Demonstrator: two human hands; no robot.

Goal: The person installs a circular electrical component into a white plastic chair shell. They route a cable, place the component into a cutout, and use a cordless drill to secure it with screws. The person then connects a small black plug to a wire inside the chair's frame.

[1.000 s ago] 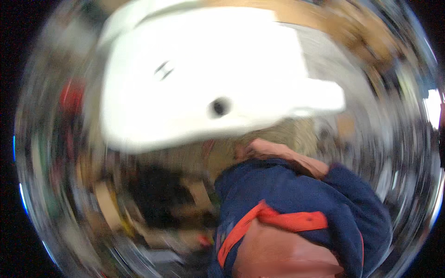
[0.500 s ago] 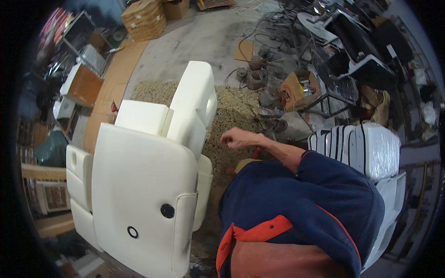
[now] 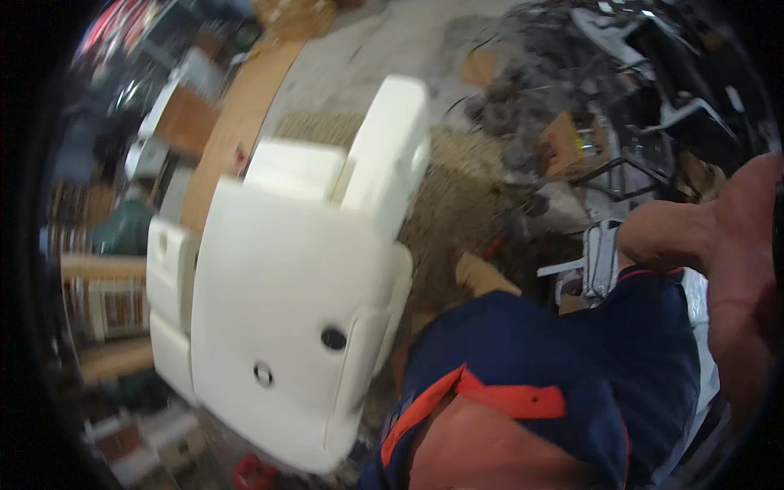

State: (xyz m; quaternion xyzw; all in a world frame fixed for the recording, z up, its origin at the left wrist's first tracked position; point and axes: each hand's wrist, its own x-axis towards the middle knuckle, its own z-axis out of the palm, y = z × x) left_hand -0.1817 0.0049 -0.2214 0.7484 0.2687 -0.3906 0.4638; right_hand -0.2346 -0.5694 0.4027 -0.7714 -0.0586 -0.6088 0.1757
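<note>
My right arm is bent up at the far right, close to the camera. My right hand looms large and blurred at the picture's edge, and its fingers cannot be made out. Nothing that it holds can be seen. To the left of my body stands a cream padded chair. Its broad panel bears a black round disc and a black ring. A thick cream armrest-like pad juts away from me at the far end. My left hand is out of view.
A strip of cardboard lies on the floor beyond the chair. Near a metal frame at the right stands an open cardboard box. Wooden beams are at the left, and a red object lies near the lower edge.
My right hand has risen from in front of my body to the far right, near the camera. The view has shifted, so the chair sits further right in it.
</note>
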